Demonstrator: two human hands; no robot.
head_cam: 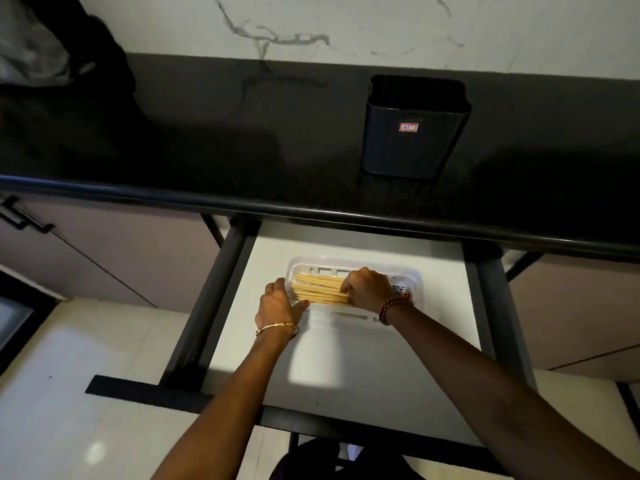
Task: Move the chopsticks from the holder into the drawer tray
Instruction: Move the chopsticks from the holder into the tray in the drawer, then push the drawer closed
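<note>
Several pale wooden chopsticks (pixel 317 289) lie side by side in a white plastic tray (pixel 412 277) inside the open drawer (pixel 363 358). My right hand (pixel 367 289) rests on the right part of the bundle, fingers curled down onto the sticks. My left hand (pixel 278 303) is pressed against the tray's left end, fingers against the chopstick tips. The dark, square-sided holder (pixel 414 133) stands upright on the black countertop (pixel 242 150) above the drawer; no chopsticks show at its mouth.
The drawer has black side rails (pixel 214 306) and a white floor. The counter's rounded front edge (pixel 311 216) overhangs the drawer's back. Cabinet doors flank the drawer, one with a black handle (pixel 20 216). A marble-patterned wall stands behind the counter.
</note>
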